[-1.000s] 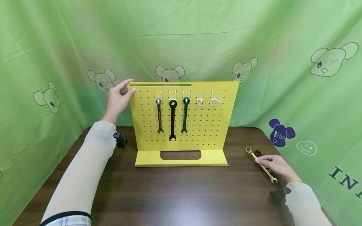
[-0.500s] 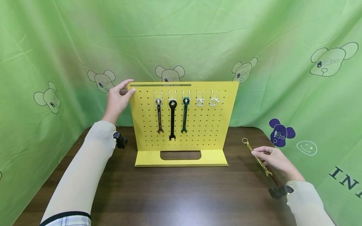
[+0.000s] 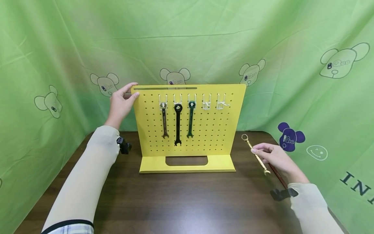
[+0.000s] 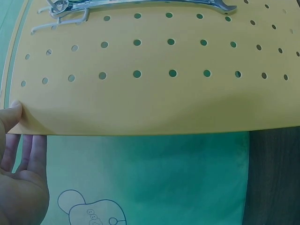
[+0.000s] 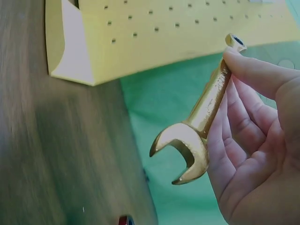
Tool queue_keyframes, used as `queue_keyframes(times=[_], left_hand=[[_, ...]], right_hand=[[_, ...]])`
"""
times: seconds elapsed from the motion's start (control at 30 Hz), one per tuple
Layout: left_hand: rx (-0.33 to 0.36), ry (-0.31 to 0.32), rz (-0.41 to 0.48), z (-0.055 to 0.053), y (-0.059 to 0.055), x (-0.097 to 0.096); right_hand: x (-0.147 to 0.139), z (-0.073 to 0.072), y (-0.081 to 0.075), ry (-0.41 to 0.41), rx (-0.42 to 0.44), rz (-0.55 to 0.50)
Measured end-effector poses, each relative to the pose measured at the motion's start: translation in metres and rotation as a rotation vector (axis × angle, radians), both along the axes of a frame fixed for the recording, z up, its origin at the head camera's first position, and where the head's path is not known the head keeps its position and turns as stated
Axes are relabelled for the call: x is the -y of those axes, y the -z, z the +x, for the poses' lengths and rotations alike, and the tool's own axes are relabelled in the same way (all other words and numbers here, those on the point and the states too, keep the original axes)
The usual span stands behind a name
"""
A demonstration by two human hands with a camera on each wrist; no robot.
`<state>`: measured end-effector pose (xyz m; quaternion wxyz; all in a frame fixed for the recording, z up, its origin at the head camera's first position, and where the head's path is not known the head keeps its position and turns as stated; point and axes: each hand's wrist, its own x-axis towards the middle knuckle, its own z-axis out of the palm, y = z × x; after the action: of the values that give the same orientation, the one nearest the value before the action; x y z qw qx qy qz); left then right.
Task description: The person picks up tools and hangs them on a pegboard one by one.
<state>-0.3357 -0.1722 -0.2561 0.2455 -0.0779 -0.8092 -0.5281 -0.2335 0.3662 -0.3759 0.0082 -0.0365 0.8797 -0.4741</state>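
Note:
My right hand [image 3: 279,159] pinches a gold combination wrench [image 3: 257,157] between thumb and fingers, its ring end up and its open end [image 5: 187,150] toward the wrist camera. At the board's upper left corner, my left hand [image 3: 121,102] grips the edge of a yellow pegboard [image 3: 210,136], thumb in front and fingers behind. Three wrenches hang from its white hooks: a silver one [image 3: 165,122], a black one [image 3: 178,125] and a green one [image 3: 191,120]. Two hooks [image 3: 206,103] to their right carry nothing. A red wrench [image 3: 277,175] lies on the table, partly hidden by my right hand.
The pegboard stands on a brown wooden table [image 3: 175,201], its yellow foot [image 3: 152,164] reaching forward. Green cloth [image 3: 204,39] printed with bear heads hangs behind and on both sides.
My right hand has lifted the gold wrench from beside the red one and carried it up and left toward the pegboard. My left hand keeps its grip on the board's corner.

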Motion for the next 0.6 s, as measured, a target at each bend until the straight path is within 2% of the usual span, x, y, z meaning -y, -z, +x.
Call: queue_keyframes(times=[0.37, 0.6], left_hand=[[0.005, -0.002, 0.000, -0.002, 0.001, 0.000], [0.013, 0.007, 0.007, -0.002, 0.000, 0.001]], right_hand=[[0.033, -0.012, -0.009, -0.051, -0.078, 0.036], [0.060, -0.020, -0.023, -0.082, -0.113, -0.039]])
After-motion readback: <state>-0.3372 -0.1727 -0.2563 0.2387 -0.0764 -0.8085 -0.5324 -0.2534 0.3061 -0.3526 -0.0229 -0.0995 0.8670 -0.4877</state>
